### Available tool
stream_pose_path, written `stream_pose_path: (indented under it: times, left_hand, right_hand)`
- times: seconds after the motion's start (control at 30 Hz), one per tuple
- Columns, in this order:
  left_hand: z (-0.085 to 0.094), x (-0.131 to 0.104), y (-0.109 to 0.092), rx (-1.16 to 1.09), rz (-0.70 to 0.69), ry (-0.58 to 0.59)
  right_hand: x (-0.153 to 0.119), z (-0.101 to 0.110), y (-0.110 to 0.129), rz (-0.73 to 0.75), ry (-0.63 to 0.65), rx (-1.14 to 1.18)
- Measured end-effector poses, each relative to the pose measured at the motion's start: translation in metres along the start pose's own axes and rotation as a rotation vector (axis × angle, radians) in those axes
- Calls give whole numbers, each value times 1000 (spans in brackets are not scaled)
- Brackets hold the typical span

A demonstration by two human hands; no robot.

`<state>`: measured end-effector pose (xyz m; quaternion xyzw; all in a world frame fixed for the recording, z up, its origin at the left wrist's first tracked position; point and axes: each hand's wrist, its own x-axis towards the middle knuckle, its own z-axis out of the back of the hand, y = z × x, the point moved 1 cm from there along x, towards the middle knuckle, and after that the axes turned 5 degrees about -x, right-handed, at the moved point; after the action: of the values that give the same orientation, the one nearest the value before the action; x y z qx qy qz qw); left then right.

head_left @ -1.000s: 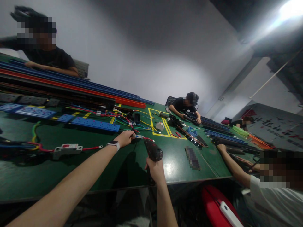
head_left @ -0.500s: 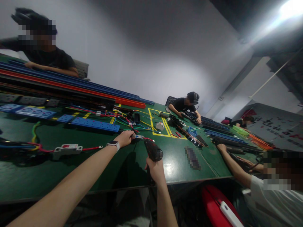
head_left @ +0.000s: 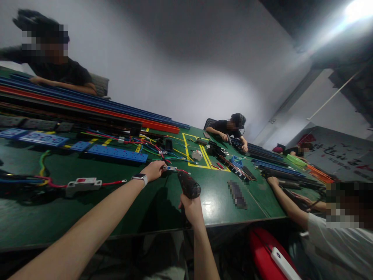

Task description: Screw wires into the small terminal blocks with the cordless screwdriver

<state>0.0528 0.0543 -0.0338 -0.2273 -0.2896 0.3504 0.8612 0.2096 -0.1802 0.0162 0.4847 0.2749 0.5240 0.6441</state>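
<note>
My right hand is wrapped round the grip of a black and red cordless drill, whose front end points at a small circuit breaker. Fingers of my left hand are closed on the breaker's left end, holding it just above or on the green table. A short red wire with a ring terminal runs from the breaker's right side. Whether the drill's bit touches a screw is too small to tell. Another white breaker with red leads lies on the table to the left.
Blue socket strips and tangled coloured wires lie beyond my left hand. Long orange and blue rails run behind them. A phone lies to the right. Co-workers sit across the table and at my right, where a co-worker's hand rests.
My hands, the drill and the breaker stay practically where they were. The far co-worker's hand has shifted with a dark tool, and the co-worker at right has moved slightly.
</note>
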Motion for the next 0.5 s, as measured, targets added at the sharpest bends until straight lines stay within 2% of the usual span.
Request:
stream_pose_path:
  times: [0.23,0.5]
  left_hand:
    - [-1,0,2,13,-10,-9]
    - [-1,0,2,-4,-23,-17]
  right_hand:
    - [0,0,-2,-8,21,46]
    - [-1,1,-3,-11,17,-14]
